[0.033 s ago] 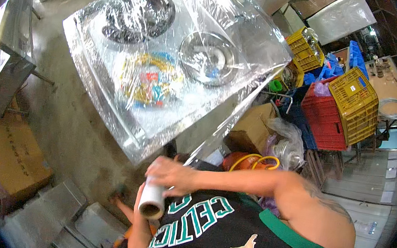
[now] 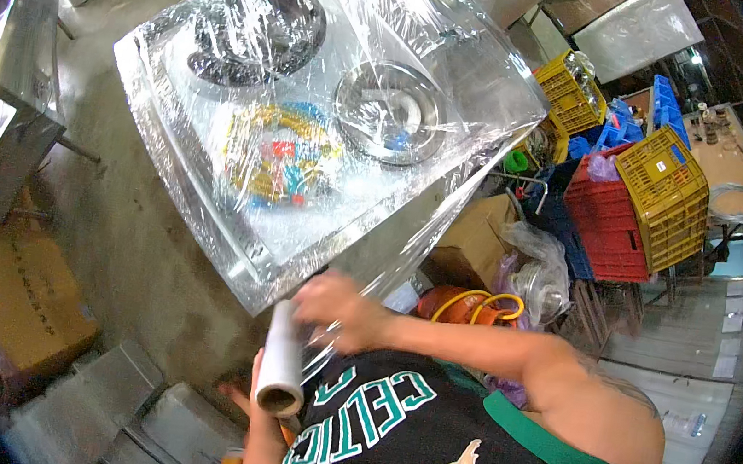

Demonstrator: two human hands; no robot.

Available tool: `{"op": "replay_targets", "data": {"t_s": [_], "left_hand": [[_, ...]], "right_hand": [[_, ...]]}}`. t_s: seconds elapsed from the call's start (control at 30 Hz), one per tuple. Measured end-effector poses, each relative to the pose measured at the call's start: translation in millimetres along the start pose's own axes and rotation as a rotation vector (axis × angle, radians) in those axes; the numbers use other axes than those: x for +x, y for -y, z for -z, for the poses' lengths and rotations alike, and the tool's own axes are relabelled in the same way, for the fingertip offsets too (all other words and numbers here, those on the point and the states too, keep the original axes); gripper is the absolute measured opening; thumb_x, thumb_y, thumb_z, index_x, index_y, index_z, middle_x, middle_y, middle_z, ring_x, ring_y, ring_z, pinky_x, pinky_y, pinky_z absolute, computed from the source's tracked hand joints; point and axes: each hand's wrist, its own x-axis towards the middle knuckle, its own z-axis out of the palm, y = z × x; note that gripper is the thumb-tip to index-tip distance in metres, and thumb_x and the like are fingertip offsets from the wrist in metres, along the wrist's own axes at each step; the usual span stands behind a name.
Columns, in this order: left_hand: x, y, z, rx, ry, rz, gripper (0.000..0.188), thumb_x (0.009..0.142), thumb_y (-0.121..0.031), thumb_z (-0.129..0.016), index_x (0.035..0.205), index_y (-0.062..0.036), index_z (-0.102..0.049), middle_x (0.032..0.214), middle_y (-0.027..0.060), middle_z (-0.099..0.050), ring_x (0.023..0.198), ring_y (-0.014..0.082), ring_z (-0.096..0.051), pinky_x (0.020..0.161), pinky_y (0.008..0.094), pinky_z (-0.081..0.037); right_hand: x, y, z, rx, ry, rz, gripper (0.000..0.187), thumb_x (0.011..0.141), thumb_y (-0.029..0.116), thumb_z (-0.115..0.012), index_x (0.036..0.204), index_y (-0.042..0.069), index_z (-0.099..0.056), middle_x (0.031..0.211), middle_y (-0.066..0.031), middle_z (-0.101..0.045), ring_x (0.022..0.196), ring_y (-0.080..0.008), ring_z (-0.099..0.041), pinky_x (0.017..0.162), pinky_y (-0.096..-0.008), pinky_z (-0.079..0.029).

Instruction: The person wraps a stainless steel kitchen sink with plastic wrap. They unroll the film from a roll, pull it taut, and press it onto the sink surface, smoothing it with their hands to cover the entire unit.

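Your jersey: black sleeveless jersey (image 2: 494, 442) with green trim, filling the bottom centre.
Left hand: your left hand (image 2: 255, 383) comes up from the lower edge, set against the left side of the roll; its grip holds the roll, though most of the fingers are hidden behind it.
Roll: the pale roll (image 2: 284, 360) stands at the lower centre, slightly tilted, its open core end facing you.
Right hand: your right hand (image 2: 343, 312), blurred, is at the roll's upper end, the arm crossing from the lower right; you cannot tell whether its grip is wide or narrow, or whether it touches the roll.
Film: clear film (image 2: 431, 239) stretches in a narrow band from near your right hand to the right corner of the worktop, and covers its top with creases and glare.
Worktop: the steel worktop (image 2: 374, 209) spans the upper centre, one corner pointing down at the roll.
Under the film: a yellow coil (image 2: 238, 146) nearest you, a round steel fitting (image 2: 343, 103) right of it, a black ring-shaped part (image 2: 308, 34) at upper left.
Right of frame: orange rounded object (image 2: 446, 303), cardboard box (image 2: 478, 236), red crate (image 2: 599, 228), yellow crate (image 2: 671, 209).
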Motion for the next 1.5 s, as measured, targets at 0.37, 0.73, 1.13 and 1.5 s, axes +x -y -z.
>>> {"op": "replay_targets", "data": {"t_s": [0.37, 0.73, 1.13, 1.5], "left_hand": [[3.6, -59.8, 143.7, 0.165, -0.499, -0.301, 0.051, 0.090, -0.045, -0.071, 0.115, -0.0009, -0.066, 0.109, 0.0122, -0.067, 0.101, 0.0267, -0.062, 0.099, 0.0398, -0.050], [48.3, -124.1, 206.3, -0.350, -0.175, -0.916, 0.029, 0.103, -0.012, -0.054, 0.126, 0.0020, -0.063, 0.121, 0.0086, -0.069, 0.107, 0.0198, -0.066, 0.104, 0.0335, -0.053], [58.2, -133.6, 255.1, -0.925, 0.453, -0.580, 0.069, 0.099, -0.062, -0.045, 0.131, -0.0045, -0.064, 0.122, 0.0174, -0.070, 0.110, 0.0350, -0.067, 0.098, 0.0531, -0.054], [47.0, -133.8, 293.7, -0.941, 0.431, -0.517, 0.064, 0.100, -0.059, -0.048, 0.130, -0.0049, -0.064, 0.120, 0.0172, -0.070, 0.107, 0.0342, -0.068, 0.096, 0.0516, -0.055]], "right_hand": [[-28.3, -346.5, 170.2, 0.610, -1.548, -1.146, 0.071, 0.107, 0.053, -0.037, 0.159, 0.006, -0.027, 0.163, -0.0182, -0.033, 0.146, -0.0325, -0.039, 0.116, -0.0449, -0.037], [-17.3, -328.4, 146.3, 0.774, -1.503, -0.830, 0.067, 0.109, 0.050, -0.033, 0.154, 0.001, -0.036, 0.158, -0.0166, -0.040, 0.141, -0.0331, -0.044, 0.116, -0.0461, -0.038], [205.2, 40.4, -61.0, -0.208, -0.676, -0.486, 0.021, 0.088, 0.017, -0.067, 0.099, 0.000, -0.064, 0.098, -0.0149, -0.066, 0.094, -0.0308, -0.063, 0.090, -0.0423, -0.050], [356.7, 101.3, -232.9, -0.572, 0.192, -0.859, 0.033, 0.085, 0.041, -0.068, 0.086, 0.009, -0.076, 0.085, -0.0166, -0.074, 0.083, -0.0312, -0.072, 0.104, -0.0462, -0.040]]}}
